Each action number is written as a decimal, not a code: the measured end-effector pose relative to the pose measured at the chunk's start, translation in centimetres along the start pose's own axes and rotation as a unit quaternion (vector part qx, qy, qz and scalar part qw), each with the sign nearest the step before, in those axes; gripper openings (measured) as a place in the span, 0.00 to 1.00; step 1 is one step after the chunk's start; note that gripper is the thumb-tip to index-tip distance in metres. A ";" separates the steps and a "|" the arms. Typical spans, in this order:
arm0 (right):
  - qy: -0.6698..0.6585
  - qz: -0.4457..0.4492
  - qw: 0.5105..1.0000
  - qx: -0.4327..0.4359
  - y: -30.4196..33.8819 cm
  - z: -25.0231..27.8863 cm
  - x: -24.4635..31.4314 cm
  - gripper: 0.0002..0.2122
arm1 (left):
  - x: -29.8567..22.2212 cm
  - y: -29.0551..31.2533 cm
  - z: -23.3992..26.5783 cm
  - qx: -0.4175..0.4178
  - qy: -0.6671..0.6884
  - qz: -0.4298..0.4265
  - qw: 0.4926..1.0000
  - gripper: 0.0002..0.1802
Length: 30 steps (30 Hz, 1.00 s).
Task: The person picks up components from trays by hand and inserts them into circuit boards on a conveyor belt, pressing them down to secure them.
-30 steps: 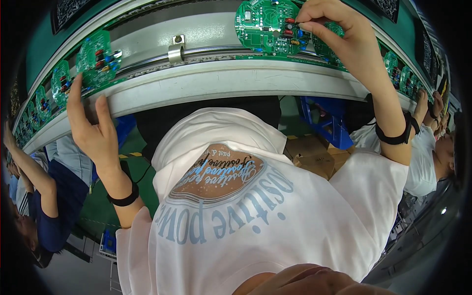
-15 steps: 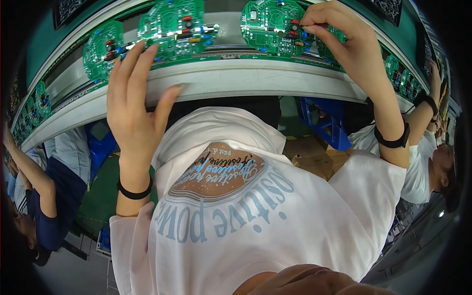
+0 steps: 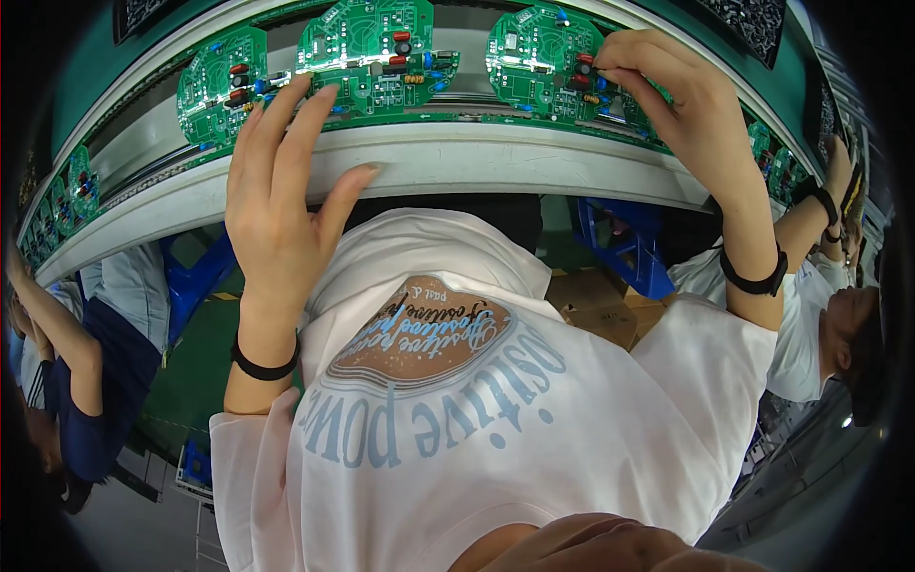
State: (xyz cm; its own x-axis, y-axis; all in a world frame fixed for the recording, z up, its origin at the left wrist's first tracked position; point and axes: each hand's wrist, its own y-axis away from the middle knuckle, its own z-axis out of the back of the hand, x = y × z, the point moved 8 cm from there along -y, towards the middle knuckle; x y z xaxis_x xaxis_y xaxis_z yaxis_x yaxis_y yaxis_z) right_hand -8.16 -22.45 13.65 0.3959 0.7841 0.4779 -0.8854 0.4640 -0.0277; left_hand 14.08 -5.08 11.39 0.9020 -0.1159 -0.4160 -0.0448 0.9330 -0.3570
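My right hand (image 3: pixel 681 105) is closed in a pinch at the right side of a green circuit board (image 3: pixel 534 71). Thumb and forefinger meet beside its red and black components (image 3: pixel 583 69); whatever is between the fingertips is hidden. My left hand (image 3: pixel 286 200) has its fingers spread and holds nothing. Its fingertips reach over the lower edge of another green circuit board (image 3: pixel 357 67), and its thumb points right above the pale rail. Left of that lies a third circuit board (image 3: pixel 221 86), partly behind the fingers. Black bands circle both my wrists.
A pale rail (image 3: pixel 496 157) runs along the near side of the line that carries the boards. More circuit boards (image 3: pixel 71 200) sit farther left, and others at far right. Co-workers' arms (image 3: pixel 62 329) reach in on both sides. Blue stools (image 3: pixel 620 248) and a cardboard box (image 3: pixel 596 300) stand below.
The circuit boards have shifted a little to the right. Both hands have moved slightly right as well; the right hand keeps its pinch and the left stays spread.
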 end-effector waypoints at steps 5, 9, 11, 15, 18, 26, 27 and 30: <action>0.008 -0.003 1.000 0.004 0.1 -0.1 0.2 0.07 | 0.1 0.0 -0.2 -0.001 0.003 -0.004 1.000 0.33; 0.047 -0.015 0.999 -0.001 0.3 -0.3 0.6 0.08 | -0.1 0.0 -0.2 -0.002 0.007 -0.002 1.000 0.33; 0.038 -0.020 0.999 0.000 0.4 -0.4 0.2 0.07 | -0.1 0.0 -0.2 0.003 0.009 0.004 1.000 0.33; 0.012 -0.030 0.999 -0.007 0.6 -0.4 -0.6 0.07 | 0.2 0.0 -0.4 -0.002 0.008 0.001 1.000 0.33; -0.009 -0.035 0.999 -0.005 0.3 0.0 -0.6 0.06 | 0.2 -0.3 -0.5 0.000 0.007 -0.001 1.000 0.33; -0.043 -0.091 0.994 -0.032 -1.2 3.5 0.0 0.05 | -1.0 -0.4 -1.0 0.037 -0.006 0.007 0.999 0.33; -0.039 -0.091 0.994 -0.037 -1.9 4.0 0.3 0.05 | -1.0 -0.7 -1.0 0.025 -0.029 0.006 0.999 0.33; -0.018 -0.042 0.998 -0.051 -5.0 4.2 1.7 0.06 | -2.2 -0.8 -1.6 0.031 0.027 -0.020 0.999 0.33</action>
State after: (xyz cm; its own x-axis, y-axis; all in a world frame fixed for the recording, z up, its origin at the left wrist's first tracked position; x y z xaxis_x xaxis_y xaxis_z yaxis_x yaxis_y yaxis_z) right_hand -4.13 -25.19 18.29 0.4572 0.7257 0.5142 -0.8193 0.5686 -0.0739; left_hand 11.43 -6.17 11.23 0.8784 -0.1691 -0.4471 0.0182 0.9465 -0.3223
